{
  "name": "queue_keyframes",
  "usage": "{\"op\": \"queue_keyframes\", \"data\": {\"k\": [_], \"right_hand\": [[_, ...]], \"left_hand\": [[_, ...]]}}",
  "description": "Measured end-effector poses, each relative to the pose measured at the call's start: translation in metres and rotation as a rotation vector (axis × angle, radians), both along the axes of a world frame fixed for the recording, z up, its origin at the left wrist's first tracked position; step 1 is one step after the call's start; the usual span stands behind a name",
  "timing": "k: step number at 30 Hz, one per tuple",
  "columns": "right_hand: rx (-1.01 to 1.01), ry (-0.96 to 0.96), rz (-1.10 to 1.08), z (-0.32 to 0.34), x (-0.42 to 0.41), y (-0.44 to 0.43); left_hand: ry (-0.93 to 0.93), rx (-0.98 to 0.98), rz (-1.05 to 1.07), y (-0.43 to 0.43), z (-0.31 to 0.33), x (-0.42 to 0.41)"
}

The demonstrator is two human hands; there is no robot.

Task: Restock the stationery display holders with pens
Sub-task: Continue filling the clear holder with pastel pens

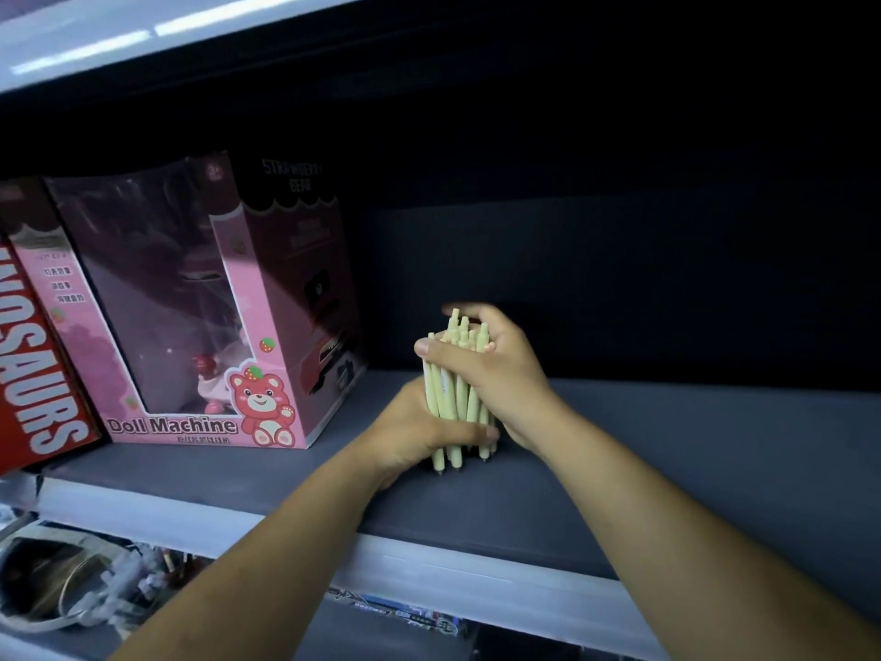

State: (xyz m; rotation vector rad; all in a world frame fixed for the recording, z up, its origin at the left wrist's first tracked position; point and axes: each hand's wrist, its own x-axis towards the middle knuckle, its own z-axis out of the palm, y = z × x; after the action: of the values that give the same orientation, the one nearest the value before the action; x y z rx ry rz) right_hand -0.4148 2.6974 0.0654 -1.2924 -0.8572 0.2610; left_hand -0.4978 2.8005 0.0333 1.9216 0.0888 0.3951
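The bundle of pens [452, 398] stands upright on the dark shelf [619, 450], long axis near vertical. The writing tips point down and appear to rest on the shelf board, while the clicker ends fan slightly at the top. Both hands share the grip. The left hand [412, 434] wraps the lower part from the left, thumb across the front. The right hand [500, 369] curls round the upper part from the right, fingers closed over the tops. Neither grip has slack, and the pens are pressed together between them.

The bundle sits to the right of the Doll Machine box [200, 326], apart from it, with the red dinosaurs box [33, 374] further left. No display holder shows in view, so the carry will likely start as a straight lift along the pens' own axis. The right hand sits higher on the bundle and looks better placed to lead that lift.
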Motion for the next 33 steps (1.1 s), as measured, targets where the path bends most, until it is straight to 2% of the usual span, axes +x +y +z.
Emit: {"op": "queue_keyframes", "data": {"k": [7, 12, 17, 21, 25, 33], "right_hand": [[0.03, -0.016, 0.015, -0.0022, -0.0021, 0.0063], [0.072, -0.047, -0.012, -0.0007, -0.0017, 0.0078], [0.001, -0.198, -0.074, -0.0008, -0.0032, 0.0091], [-0.01, -0.09, -0.045, -0.0036, 0.0022, 0.0091], [0.006, -0.015, -0.049, -0.0055, 0.003, 0.0074], [0.032, 0.061, -0.011, -0.0041, 0.0011, 0.0082]], "left_hand": [[-0.044, 0.007, 0.061, -0.0037, -0.0004, 0.0054], [-0.188, -0.08, 0.103, -0.0024, 0.002, 0.0068], [-0.066, -0.062, -0.002, -0.003, 0.0024, 0.0035], [-0.017, -0.088, -0.037, -0.002, 0.0012, 0.0043], [0.05, -0.046, 0.056, -0.0024, -0.0004, 0.007], [-0.043, -0.037, 0.156, -0.0079, 0.0027, 0.0052]]}}
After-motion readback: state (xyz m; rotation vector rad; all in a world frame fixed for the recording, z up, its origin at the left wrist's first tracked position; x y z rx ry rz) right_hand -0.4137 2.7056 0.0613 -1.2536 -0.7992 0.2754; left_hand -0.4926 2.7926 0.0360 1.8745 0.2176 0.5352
